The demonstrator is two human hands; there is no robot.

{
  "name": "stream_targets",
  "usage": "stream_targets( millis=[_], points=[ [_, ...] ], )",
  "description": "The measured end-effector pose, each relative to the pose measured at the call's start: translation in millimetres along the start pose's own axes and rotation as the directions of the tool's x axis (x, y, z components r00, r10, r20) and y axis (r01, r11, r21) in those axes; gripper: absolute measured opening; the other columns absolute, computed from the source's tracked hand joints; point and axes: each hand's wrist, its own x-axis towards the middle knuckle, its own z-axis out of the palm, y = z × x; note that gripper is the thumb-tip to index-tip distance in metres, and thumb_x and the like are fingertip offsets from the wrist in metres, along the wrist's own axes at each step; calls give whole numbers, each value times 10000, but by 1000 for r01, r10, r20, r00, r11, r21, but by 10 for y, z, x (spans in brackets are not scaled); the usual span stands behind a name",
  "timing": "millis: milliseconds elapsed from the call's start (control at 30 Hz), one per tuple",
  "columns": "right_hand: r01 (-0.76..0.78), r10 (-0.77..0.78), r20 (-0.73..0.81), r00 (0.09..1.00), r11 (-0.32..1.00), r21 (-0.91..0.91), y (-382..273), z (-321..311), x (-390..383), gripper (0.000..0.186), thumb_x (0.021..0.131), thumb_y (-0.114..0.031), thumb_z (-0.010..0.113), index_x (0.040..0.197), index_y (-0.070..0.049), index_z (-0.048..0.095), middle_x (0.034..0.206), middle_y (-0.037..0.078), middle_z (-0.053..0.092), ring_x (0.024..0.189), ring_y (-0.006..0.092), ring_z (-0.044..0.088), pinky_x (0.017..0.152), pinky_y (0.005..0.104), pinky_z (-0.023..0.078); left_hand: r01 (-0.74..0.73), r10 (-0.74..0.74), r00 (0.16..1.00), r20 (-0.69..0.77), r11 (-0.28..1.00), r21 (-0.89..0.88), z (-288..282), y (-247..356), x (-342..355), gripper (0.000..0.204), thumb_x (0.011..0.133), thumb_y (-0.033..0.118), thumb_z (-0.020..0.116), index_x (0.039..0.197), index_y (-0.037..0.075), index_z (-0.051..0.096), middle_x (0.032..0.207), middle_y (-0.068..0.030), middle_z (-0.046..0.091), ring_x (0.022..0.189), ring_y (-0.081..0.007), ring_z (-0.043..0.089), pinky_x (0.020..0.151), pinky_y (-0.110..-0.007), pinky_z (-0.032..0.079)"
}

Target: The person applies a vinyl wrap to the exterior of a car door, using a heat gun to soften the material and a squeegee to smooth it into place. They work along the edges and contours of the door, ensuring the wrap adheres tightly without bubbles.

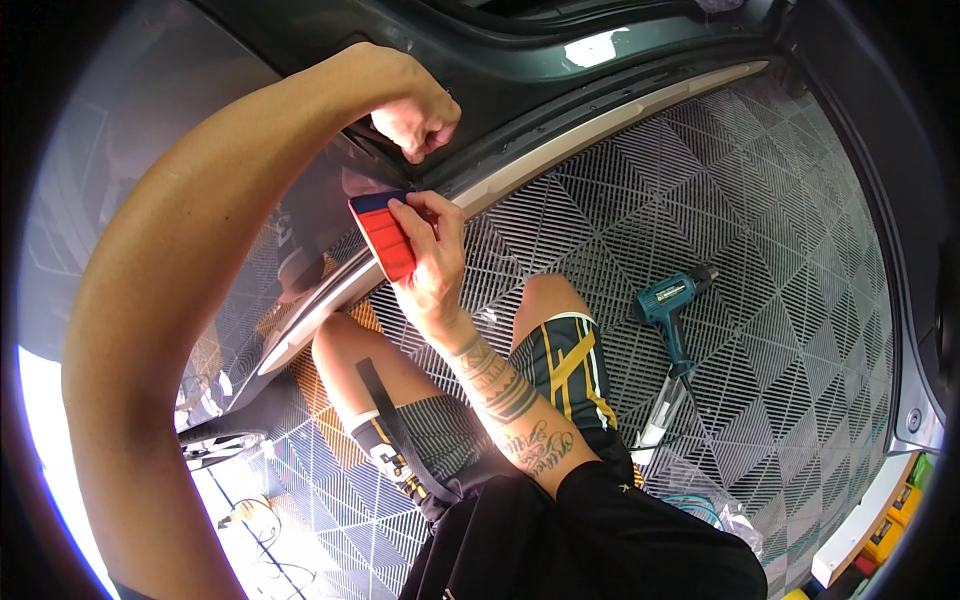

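Observation:
My left hand (pixel 415 120) reaches across from the left, its fingers curled against the dark grey car body (pixel 500 40); whatever they grip, if anything, is hidden. Just below it, my right hand (pixel 435 250) holds a red squeegee (pixel 386 238) with a dark blue edge, thumb and fingers over it, beside the glossy panel and the pale sill strip (pixel 525 175). My tattooed right forearm rises from the lower edge between my bare knees.
A teal heat gun (pixel 668 300) with a cord lies on the grey grid-tile floor (pixel 760 200) at my right. Yellow bins (pixel 890 520) sit at the lower right edge. Dark car parts border the top and right, and cables lie at the lower left.

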Motion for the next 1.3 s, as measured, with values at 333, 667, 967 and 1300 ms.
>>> stream_targets(
  millis=[333,667,967,1300],
  points=[
    [-6,6,-16,1000,1000,26,-8,-14,101,415,684,35,703,1085,0,602,1048,160,530,879,291,559,768,352,486,57,-58,998,22,998,28,-27,44,-12,193,781,242,605,900,99,659,696,-91,611,670,-255,599,605,-391,456],
    [-47,40,93,995,996,71,60,-110,267,447,601,114,602,1035,7,599,976,153,546,874,326,544,752,390,483,79,-80,995,55,997,19,-22,25,-11,206,791,248,615,933,105,655,759,-89,631,741,-251,614,633,-387,469],
    [-151,119,236,964,981,118,92,-236,544,151,758,68,571,885,-5,609,799,166,562,714,369,569,619,434,458,109,-110,993,52,994,12,-21,65,-42,204,793,204,605,945,78,656,802,-102,648,755,-265,611,658,-383,472],
    [-200,122,569,813,977,76,415,-617,577,186,798,-28,561,976,-45,614,794,148,604,665,308,612,608,379,490,5,-2,998,65,999,-54,100,-113,46,146,751,157,611,853,55,638,702,-106,614,672,-258,583,612,-378,446]
  ],
)
